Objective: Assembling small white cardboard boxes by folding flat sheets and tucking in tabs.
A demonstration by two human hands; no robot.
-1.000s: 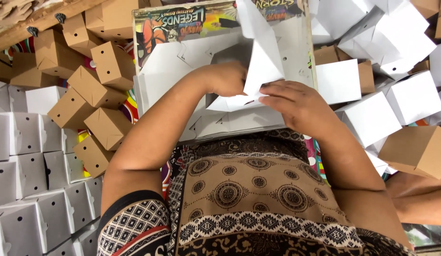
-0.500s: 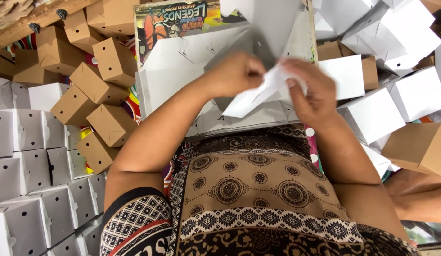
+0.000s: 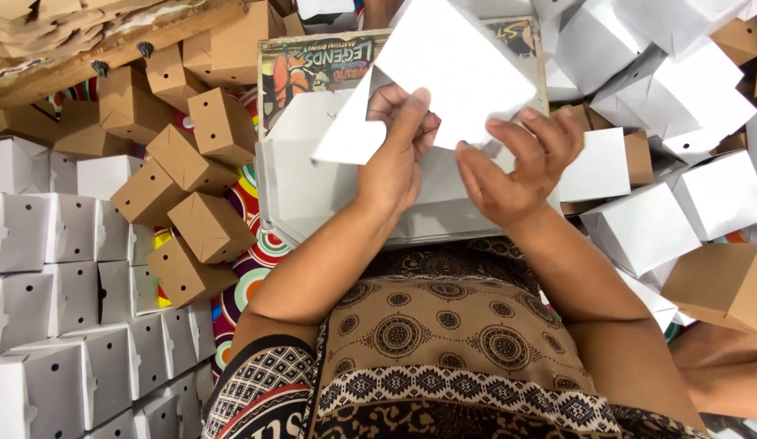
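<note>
I see both forearms reaching forward, elbows bent at my sides. My left hand [image 3: 395, 167] is raised, thumb pointing up, fingers pinched closed. My right hand [image 3: 517, 167] sits just beside it, fingers spread and curled.

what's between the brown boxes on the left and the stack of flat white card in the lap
In the head view, a strip of colourful circle-patterned mat shows between the brown boxes and the stack of flat white card; nothing else lies there.

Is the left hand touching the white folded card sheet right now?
Touching. The head view shows the left hand pinching the white card sheet, thumb laid over its lower edge and fingers behind it.
</note>
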